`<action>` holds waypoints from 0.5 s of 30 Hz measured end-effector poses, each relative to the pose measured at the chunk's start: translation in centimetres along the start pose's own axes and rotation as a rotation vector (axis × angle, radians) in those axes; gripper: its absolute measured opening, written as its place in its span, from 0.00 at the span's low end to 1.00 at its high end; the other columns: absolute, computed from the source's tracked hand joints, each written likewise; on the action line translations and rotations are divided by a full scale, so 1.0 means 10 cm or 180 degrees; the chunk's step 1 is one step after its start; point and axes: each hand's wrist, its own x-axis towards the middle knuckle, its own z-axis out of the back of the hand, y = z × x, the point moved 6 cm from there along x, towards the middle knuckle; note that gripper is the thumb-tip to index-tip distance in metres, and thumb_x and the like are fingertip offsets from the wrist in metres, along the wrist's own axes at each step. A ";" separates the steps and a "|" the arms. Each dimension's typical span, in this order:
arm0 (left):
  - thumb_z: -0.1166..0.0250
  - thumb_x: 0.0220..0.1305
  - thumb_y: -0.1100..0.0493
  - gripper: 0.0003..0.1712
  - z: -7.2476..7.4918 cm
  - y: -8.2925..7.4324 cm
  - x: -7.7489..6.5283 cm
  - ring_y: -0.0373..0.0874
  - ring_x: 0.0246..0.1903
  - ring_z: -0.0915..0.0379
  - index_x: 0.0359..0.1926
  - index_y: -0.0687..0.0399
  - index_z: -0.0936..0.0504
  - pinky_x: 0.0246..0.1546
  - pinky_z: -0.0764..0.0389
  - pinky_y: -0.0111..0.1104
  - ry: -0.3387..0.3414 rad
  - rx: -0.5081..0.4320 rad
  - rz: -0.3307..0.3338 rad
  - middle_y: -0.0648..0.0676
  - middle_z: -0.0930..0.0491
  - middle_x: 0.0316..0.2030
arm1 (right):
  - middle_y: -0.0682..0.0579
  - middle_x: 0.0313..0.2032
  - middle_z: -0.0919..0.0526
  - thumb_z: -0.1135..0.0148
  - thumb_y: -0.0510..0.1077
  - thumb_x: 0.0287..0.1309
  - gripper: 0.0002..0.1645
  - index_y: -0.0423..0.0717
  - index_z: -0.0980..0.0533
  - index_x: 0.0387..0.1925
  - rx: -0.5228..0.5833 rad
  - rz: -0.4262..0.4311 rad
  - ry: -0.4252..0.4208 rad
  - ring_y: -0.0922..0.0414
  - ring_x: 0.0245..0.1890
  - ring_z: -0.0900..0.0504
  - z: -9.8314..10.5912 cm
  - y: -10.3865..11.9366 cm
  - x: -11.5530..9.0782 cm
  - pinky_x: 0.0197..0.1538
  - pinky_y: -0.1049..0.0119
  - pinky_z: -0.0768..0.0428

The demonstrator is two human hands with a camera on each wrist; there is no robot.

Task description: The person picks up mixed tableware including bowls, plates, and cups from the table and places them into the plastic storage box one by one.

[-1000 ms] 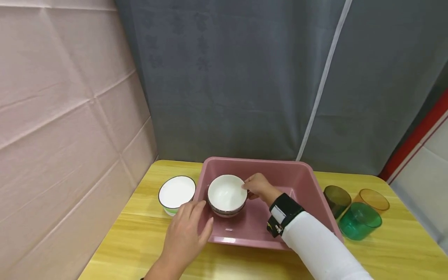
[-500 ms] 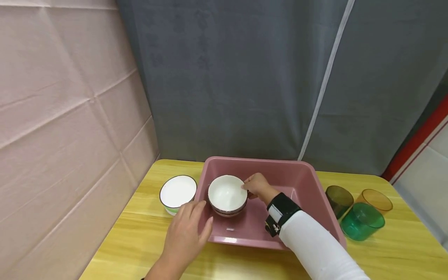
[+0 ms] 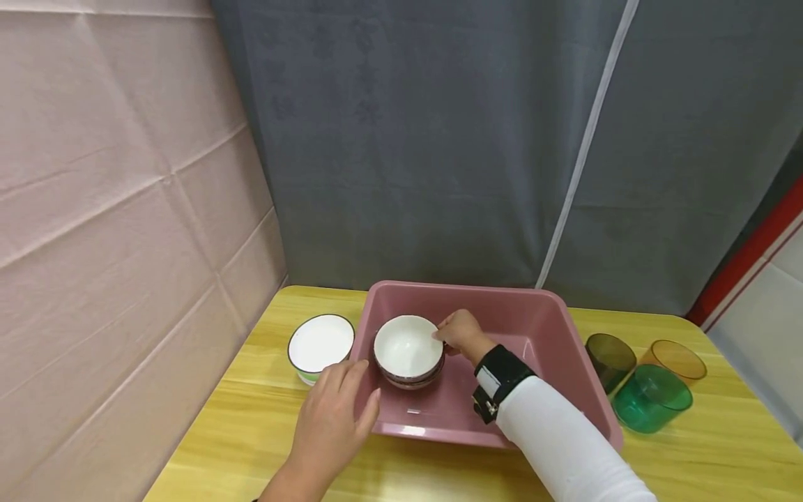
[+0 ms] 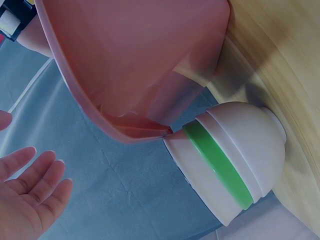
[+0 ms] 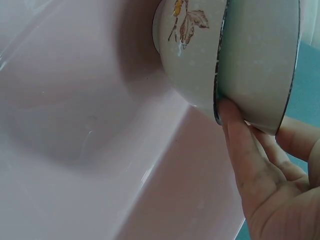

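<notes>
Inside the pink basin (image 3: 477, 411), at its left side, one white bowl (image 3: 408, 346) sits nested in another bowl (image 3: 415, 385). My right hand (image 3: 465, 332) pinches the upper bowl at its right rim. In the right wrist view, its thumb is at the rim and the fingers press the outer wall, just above the dark-rimmed lower bowl (image 5: 192, 65) with a brown leaf pattern. My left hand (image 3: 332, 418) holds nothing; its fingers are relaxed by the basin's left rim. Nearby, outside the basin, stand stacked white bowls (image 4: 250, 145), one with a green band.
Right of the basin are three see-through cups: a brown cup (image 3: 610, 362), an orange cup (image 3: 677, 359) and a green cup (image 3: 652, 399). All stand on the wooden table (image 3: 219, 439). A grey curtain (image 3: 408, 153) hangs behind, and a pale cloth wall (image 3: 125, 230) rises at left.
The head view has shifted slightly. A little more of the lower bowl's rim shows at the right of the upper one. Both hands stay nearly in place.
</notes>
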 end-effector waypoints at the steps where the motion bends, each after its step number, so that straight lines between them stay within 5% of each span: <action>1: 0.44 0.61 0.50 0.22 0.00 0.00 0.00 0.51 0.38 0.25 0.45 0.63 0.20 0.37 0.21 0.42 -0.0004 0.0001 -0.0002 0.57 0.21 0.38 | 0.41 0.33 0.17 0.31 0.36 0.53 0.11 0.32 0.18 0.37 -0.0015 0.0001 -0.0012 0.53 0.25 0.17 0.00 0.00 0.00 0.31 0.61 0.16; 15: 0.41 0.57 0.52 0.20 -0.01 0.01 0.00 0.51 0.38 0.25 0.44 0.63 0.20 0.38 0.21 0.42 0.0015 -0.0032 0.0014 0.56 0.21 0.38 | 0.42 0.31 0.16 0.30 0.37 0.52 0.10 0.33 0.16 0.35 -0.0293 0.0131 -0.0065 0.55 0.22 0.17 0.02 0.07 -0.05 0.31 0.61 0.16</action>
